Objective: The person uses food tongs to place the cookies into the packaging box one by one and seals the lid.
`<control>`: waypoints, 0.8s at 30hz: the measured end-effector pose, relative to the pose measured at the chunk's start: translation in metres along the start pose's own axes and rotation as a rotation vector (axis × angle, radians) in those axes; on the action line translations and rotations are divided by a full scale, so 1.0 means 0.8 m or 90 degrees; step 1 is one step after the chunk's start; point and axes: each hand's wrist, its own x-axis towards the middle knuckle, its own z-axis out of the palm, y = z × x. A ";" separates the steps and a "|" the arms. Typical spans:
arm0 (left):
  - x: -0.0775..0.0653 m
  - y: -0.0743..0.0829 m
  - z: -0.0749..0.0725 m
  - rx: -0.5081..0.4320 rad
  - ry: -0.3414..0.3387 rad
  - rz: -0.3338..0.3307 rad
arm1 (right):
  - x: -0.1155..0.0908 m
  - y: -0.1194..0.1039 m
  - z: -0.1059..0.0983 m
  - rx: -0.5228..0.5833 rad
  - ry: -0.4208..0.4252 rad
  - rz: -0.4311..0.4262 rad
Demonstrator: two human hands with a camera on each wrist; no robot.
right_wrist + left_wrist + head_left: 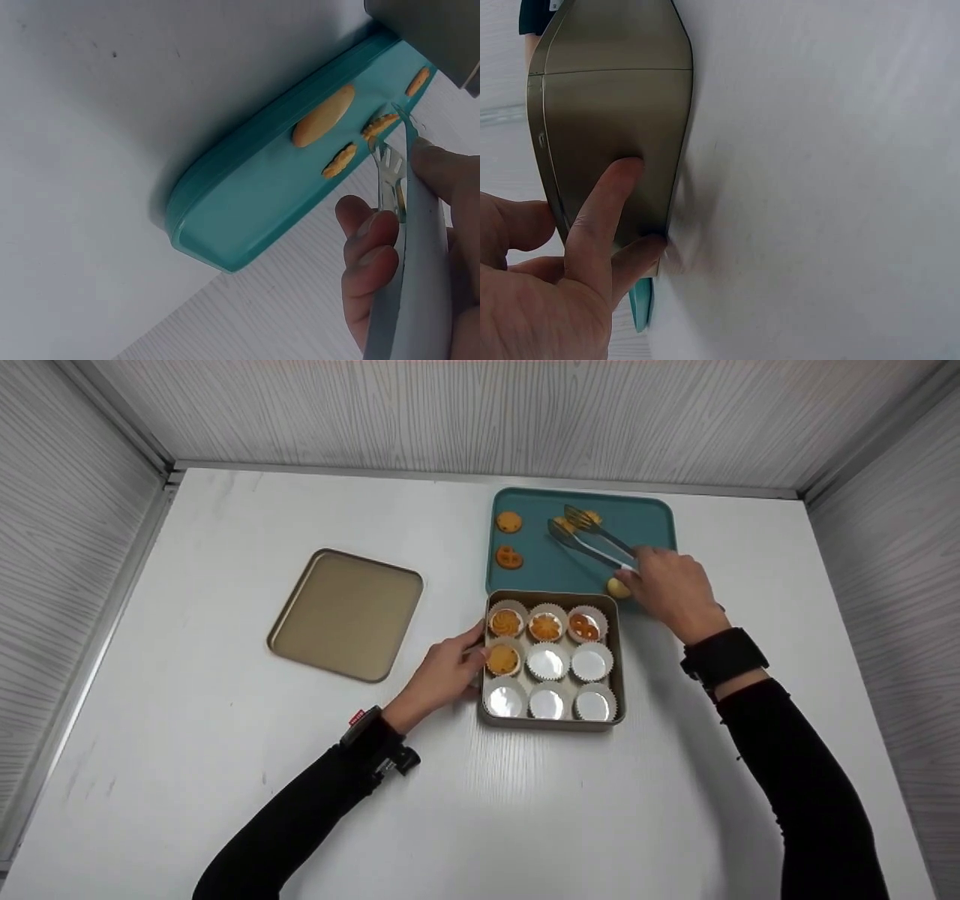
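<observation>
Gold lid (346, 613): flat on the white tabletop (225, 780), far left, well apart from everything else, untouched.
Left hand (444, 671): pressed against the left wall of the box, fingers fairly straight; in the left wrist view, fingertips (622, 176) flat on the metal side, nothing pinched.
Gold box (553, 724): square tin holding nine white paper cups; four filled with cookies (top row and the left cup of the middle row), five bare and shiny. Stiff, light, probably prone to sliding on the smooth tabletop, hence worth bracing at the wall rather than at the flimsy cups.
Teal tray (645, 521): just behind the box, touching or nearly so; rigid plastic with a raised rim.
Cookies on tray (508, 521): two loose at the left of the tray, more under the tong tips, one pale piece near the right hand. Judged light, dry and crumbly; best taken across the broad faces with a gentle squeeze, since a hard pinch would likely crack the piped ridges.
Tongs (581, 534): metal forked tips apart, straddling a cookie (565, 523) at the tray's far side; pale handle slim and probably slick.
Right hand (671, 589): fingers and thumb curled round the tong handle, over the tray's near right corner.
</observation>
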 end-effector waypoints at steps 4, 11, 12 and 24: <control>0.000 -0.001 0.001 -0.006 -0.001 0.003 | -0.001 -0.001 0.000 -0.003 0.016 -0.007; 0.000 -0.001 0.001 -0.022 -0.004 0.001 | -0.001 -0.002 0.000 -0.004 0.029 -0.012; 0.000 -0.001 0.001 -0.021 -0.003 0.001 | -0.001 -0.002 0.000 -0.004 0.028 -0.011; 0.000 0.000 0.000 -0.006 0.004 0.001 | -0.004 0.003 0.002 -0.011 0.055 -0.009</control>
